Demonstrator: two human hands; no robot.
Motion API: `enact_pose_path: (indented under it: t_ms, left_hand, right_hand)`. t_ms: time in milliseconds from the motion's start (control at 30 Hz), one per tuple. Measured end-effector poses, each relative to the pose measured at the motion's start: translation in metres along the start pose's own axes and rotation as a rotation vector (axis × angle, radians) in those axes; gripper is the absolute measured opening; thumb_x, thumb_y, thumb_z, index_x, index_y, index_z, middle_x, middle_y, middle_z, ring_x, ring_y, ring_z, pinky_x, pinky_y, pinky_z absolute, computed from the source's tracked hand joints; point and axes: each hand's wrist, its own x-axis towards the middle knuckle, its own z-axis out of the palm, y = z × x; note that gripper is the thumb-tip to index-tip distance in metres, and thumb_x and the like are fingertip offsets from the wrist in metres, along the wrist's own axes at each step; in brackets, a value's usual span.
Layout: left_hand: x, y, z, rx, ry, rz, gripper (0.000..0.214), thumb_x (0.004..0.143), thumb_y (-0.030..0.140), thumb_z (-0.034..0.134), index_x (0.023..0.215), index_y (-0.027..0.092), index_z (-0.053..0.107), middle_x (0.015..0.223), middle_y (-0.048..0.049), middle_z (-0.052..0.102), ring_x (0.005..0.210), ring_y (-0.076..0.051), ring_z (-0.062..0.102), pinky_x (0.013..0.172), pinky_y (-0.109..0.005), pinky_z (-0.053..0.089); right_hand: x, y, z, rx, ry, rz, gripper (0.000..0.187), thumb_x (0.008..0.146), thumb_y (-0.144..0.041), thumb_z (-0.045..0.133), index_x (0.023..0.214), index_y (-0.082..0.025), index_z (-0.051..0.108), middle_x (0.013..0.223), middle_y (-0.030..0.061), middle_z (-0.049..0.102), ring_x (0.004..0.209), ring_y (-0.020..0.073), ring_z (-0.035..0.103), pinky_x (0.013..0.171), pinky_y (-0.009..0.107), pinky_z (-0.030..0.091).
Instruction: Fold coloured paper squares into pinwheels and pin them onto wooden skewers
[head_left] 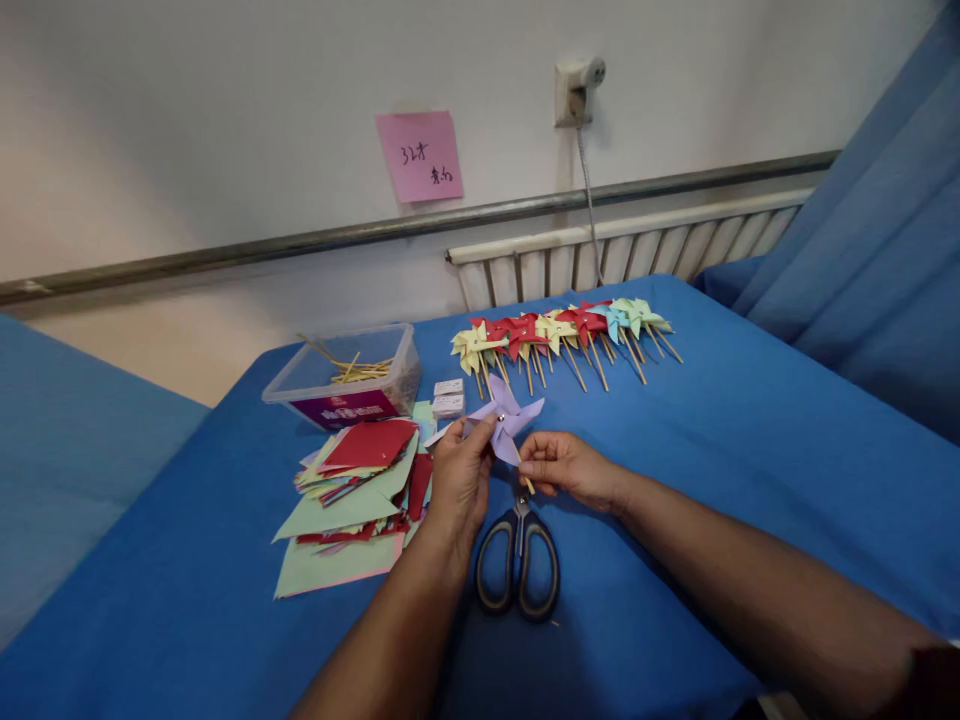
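Blue tabletop [735, 450], scissors [523, 514] near right hand [568, 470] pinching stick [529, 485], paper stack [360, 500] beside left hand [460, 475] holding pinwheel [513, 414]

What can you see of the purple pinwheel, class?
The purple pinwheel looks like folded paper: pointed blades meet at a small fastener, on a thin, pale, wood-like stick. It is held tilted above the blue cloth, its stick slanting down toward the scissors. The left hand grips it near the centre, hiding part of it; the right hand pinches the stick.

Paper stack [346, 512] left of the scissors [520, 560], sticks [361, 371] in tub [349, 406] behind the stack, pinwheel row [555, 330] rear right.
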Motion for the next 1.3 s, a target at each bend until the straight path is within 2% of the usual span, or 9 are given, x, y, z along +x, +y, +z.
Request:
enact_pose_path:
  t_ms: [200,333,567,800,1067,1300]
  left_hand:
    - [-0.002,0.001,0.000,0.013,-0.045,-0.082,0.035,0.056,0.026,0.082,0.084,0.013,0.065,0.074,-0.0015,0.068,0.063,-0.011,0.060,0.060,-0.023,0.046]
    - [-0.004,0.003,0.001,-0.009,-0.041,-0.114,0.035,0.056,0.022,0.082,0.086,0.014,0.066,0.077,-0.0022,0.069,0.063,-0.012,0.060,0.059,-0.024,0.047]
    - [-0.001,0.006,0.000,-0.016,-0.008,-0.071,0.032,0.058,0.016,0.080,0.087,0.013,0.067,0.080,-0.0018,0.070,0.068,-0.012,0.062,0.062,-0.022,0.048]
    - [0.008,0.006,-0.006,-0.052,0.033,-0.001,0.030,0.061,0.009,0.075,0.090,0.013,0.068,0.081,-0.0018,0.070,0.073,-0.012,0.064,0.068,-0.021,0.050]
    - [0.011,0.012,-0.006,-0.102,0.130,0.061,0.023,0.066,-0.001,0.066,0.086,0.012,0.068,0.081,-0.0040,0.071,0.074,-0.011,0.065,0.069,-0.019,0.052]
    - [0.008,0.015,-0.003,-0.111,0.132,0.064,0.020,0.068,-0.001,0.065,0.084,0.012,0.068,0.080,-0.0040,0.070,0.073,-0.011,0.065,0.066,-0.018,0.053]
  right_hand:
    - [0.000,-0.001,0.000,-0.031,0.011,0.002,0.027,0.072,-0.035,0.073,0.080,-0.016,0.055,0.064,-0.0023,0.062,0.044,0.0052,0.045,0.043,0.019,0.029]
    - [0.002,-0.001,0.000,-0.041,0.023,0.000,0.028,0.072,-0.037,0.073,0.079,-0.016,0.055,0.064,-0.0023,0.062,0.043,0.0052,0.045,0.043,0.019,0.029]
    - [0.007,0.001,0.003,-0.047,0.030,0.007,0.035,0.068,-0.043,0.075,0.078,-0.016,0.054,0.062,-0.0027,0.062,0.042,0.0053,0.045,0.042,0.019,0.030]
    - [0.012,0.003,0.005,-0.144,0.062,0.078,0.043,0.058,-0.045,0.080,0.076,-0.015,0.055,0.057,-0.0042,0.060,0.041,0.0065,0.047,0.042,0.020,0.034]
    - [0.016,0.012,0.009,-0.287,0.147,0.064,0.032,0.063,-0.042,0.072,0.070,-0.016,0.054,0.055,-0.0038,0.058,0.042,0.0086,0.047,0.040,0.021,0.035]
    - [0.016,0.016,0.012,-0.376,0.213,0.077,0.022,0.069,-0.031,0.071,0.071,-0.016,0.055,0.056,-0.0048,0.057,0.045,0.0076,0.049,0.042,0.019,0.036]
